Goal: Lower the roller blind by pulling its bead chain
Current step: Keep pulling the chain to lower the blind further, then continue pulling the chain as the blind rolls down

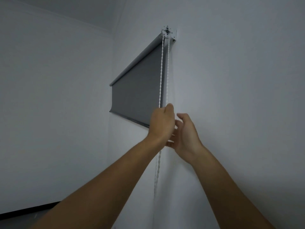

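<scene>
Bead chain [162, 70] hung as two white strands from clutch bracket [167, 32] at 12 o'clock, ran down to centre frame, then continued slack below the hands toward 6. Roller blind [137, 95] sat at 10–11 o'clock of the hands, grey fabric part-lowered, bottom bar [130, 119] well short of full drop. Left hand [162, 123] clenched on the chain, grip closed around one or both strands, couldn't tell which. Right hand [186, 134] just beside at 3 o'clock, fingers loose and spread, grip released; contact with the chain hidden behind left hand. Wall [231, 96] close behind both.

Risks, as judged: both strands caught in one fist would lock the loop, no travel. Wrong strand pulled would raise the fabric instead. Off-vertical pull could jump beads off the clutch.
</scene>
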### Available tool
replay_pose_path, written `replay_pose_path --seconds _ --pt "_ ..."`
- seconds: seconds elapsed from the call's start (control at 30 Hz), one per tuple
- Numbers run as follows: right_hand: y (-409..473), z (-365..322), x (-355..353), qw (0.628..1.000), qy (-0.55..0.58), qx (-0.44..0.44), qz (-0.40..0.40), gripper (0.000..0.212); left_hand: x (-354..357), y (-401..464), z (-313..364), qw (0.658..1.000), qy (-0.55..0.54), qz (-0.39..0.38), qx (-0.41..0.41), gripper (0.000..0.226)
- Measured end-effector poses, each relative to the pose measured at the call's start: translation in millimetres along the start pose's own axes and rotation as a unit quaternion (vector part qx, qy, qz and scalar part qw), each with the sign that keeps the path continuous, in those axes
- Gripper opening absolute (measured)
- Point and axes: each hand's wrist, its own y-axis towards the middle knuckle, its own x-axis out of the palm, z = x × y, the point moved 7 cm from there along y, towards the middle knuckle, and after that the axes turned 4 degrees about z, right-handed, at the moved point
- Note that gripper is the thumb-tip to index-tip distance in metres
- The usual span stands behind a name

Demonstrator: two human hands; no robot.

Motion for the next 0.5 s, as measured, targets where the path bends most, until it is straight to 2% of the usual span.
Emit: replay_pose_path --seconds 0.2,0.37,0.5 --pt "10.0 -46.7 25.0 0.998 0.011 -0.003 -0.061 0.037 -0.5 -25.8 -14.8 0.996 0.045 -0.013 0.078 0.043" --pt "18.2 -66.2 34.2 0.998 -0.013 -0.005 -0.062 0.026 7.7 -64.8 -40.6 0.993 0.058 -0.054 0.085 0.053" --pt "25.8 -63.7 28.2 1.0 -0.002 -0.024 -0.012 0.041 8.9 -77.6 -55.5 0.995 0.045 -0.058 0.062 0.053"
